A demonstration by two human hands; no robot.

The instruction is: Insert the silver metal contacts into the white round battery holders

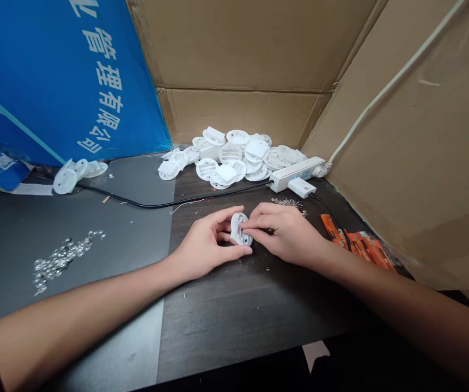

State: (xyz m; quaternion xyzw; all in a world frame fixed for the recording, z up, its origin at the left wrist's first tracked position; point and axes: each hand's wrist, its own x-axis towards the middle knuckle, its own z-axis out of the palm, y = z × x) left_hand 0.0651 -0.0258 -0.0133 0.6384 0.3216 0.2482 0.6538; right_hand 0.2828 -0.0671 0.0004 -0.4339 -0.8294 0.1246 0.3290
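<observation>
A round white plastic part (236,231) is held up on edge above the dark table, near the middle of the view. My left hand (206,243) grips it from the left, thumb below and fingers behind and above. My right hand (287,231) is at its right side, with thumb and fingertips pinched together against the inner face. Whatever those fingertips pinch is too small or hidden to make out. Beyond my hands lies a heap of similar white round parts (231,153).
A white power strip (295,173) with a plugged-in adapter (302,187) and black cable (148,206) lies behind. Small shiny metal pieces (60,261) are left, small pieces (289,203) and orange strips (367,246) right. Cardboard walls (242,49) enclose the back and right.
</observation>
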